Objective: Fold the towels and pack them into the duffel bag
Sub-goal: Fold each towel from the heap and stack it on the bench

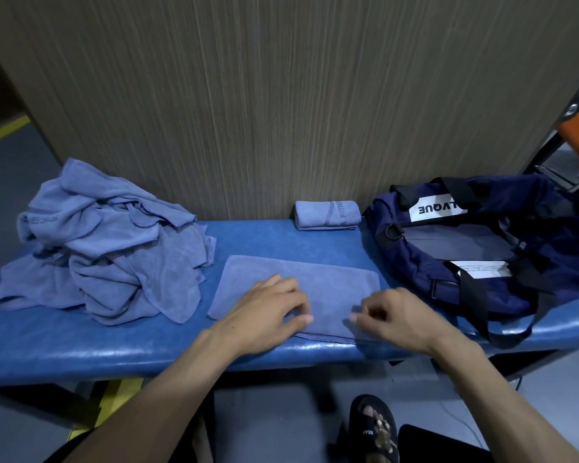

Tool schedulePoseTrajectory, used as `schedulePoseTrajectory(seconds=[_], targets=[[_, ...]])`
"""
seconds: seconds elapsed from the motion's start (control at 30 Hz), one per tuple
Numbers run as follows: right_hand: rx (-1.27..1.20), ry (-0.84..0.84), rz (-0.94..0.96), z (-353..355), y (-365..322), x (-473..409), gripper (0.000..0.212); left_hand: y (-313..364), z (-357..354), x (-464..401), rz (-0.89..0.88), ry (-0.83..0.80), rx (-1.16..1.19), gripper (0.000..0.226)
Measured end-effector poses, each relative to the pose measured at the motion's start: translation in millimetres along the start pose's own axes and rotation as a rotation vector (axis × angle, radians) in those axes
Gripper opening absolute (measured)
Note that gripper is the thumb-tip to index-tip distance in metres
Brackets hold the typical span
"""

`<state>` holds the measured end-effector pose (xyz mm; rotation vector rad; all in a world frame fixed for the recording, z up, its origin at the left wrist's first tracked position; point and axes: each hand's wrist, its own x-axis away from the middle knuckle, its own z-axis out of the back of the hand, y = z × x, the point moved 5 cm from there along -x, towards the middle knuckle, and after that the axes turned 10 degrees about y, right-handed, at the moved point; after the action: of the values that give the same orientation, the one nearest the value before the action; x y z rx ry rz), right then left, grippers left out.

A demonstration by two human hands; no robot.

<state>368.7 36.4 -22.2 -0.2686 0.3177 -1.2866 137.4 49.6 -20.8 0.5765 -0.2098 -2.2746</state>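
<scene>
Blue-grey microfibre lay flat in the middle of the bench: the towel in hand was already doubled into a neat rectangle, its near edge just at the front lip of the blue padded bench. Both hands were on it. The left hand rested palm-down on the cloth's near left part, fingers loosely bent and pressing the fabric rather than gripping it. The right hand sat at the near right corner with its fingers curled in, and it looked to be pinching the towel's edge there, though the blur left that a judgement, not a certainty.

So where did the job stand? By my reading, early. One rolled towel was finished and parked against the wood-grain wall panel, well behind the flat one and just left of the duffel bag. It had not gone into the bag. The navy duffel sat on the bench's right end, its top gaping open, a pale liner showing inside and no towel visible in it. Out on the left end, a heap of unfolded towels was piled high, several pieces at least, count impossible to tell.

One done, one midway, a pile untouched, nothing packed. Most of the work looked to be ahead.

Below the bench, a sandalled foot showed on the grey floor.
</scene>
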Motion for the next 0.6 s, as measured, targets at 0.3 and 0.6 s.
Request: schedulePoseTrajectory(seconds=[0.3, 0.6], targets=[[0.197, -0.091, -0.152, -40.4, 9.7, -23.8, 0.062, 13.2, -55.2, 19.5, -0.006, -0.302, -0.267, 0.071], [0.03, 0.127, -0.189, -14.4, 12.7, -40.5, 0.056, -9.1, -8.8, 4.2, 0.112, 0.026, -0.009, 0.041]])
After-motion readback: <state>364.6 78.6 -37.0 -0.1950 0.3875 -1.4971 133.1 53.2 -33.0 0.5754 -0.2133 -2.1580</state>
